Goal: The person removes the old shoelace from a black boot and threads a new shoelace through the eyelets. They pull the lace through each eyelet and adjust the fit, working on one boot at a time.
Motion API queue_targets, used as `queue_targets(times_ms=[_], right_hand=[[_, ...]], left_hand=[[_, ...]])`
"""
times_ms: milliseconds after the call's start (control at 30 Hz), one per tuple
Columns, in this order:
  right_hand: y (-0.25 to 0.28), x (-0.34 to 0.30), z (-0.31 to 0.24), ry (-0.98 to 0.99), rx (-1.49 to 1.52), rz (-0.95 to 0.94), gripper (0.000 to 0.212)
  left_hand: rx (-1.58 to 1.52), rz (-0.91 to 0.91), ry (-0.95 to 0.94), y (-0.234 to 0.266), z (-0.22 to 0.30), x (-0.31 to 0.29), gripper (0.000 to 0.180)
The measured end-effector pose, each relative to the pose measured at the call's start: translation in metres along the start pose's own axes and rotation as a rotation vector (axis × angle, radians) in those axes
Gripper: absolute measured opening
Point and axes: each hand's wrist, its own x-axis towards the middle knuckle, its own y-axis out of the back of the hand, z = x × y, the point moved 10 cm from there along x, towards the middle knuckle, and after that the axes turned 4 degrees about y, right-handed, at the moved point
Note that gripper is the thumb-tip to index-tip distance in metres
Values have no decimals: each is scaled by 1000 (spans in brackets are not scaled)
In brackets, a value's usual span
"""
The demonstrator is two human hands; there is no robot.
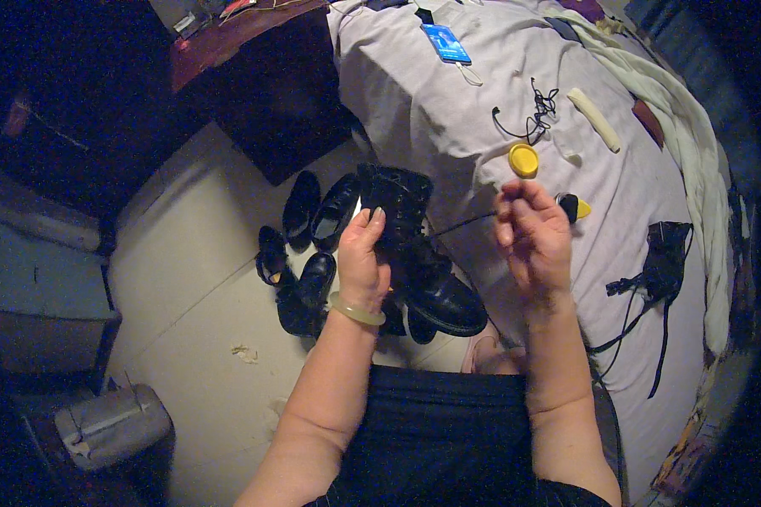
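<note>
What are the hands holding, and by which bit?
The left hand grips the black boot by its upper part. A black lace runs toward the right hand; I can't tell whether it's held.

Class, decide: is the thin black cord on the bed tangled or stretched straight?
Tangled: the cord loops over itself repeatedly on the pale sheet.
</note>
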Motion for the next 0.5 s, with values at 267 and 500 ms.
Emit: queue_targets(times_ms=[267, 500], right_hand=[[30, 4, -46, 195, 52, 9, 24], [54, 5, -62, 269, -47, 140, 26]], left_hand=[[-80, 85, -66, -5, 10, -5, 31], [-15, 60, -103, 15, 8, 4, 48]])
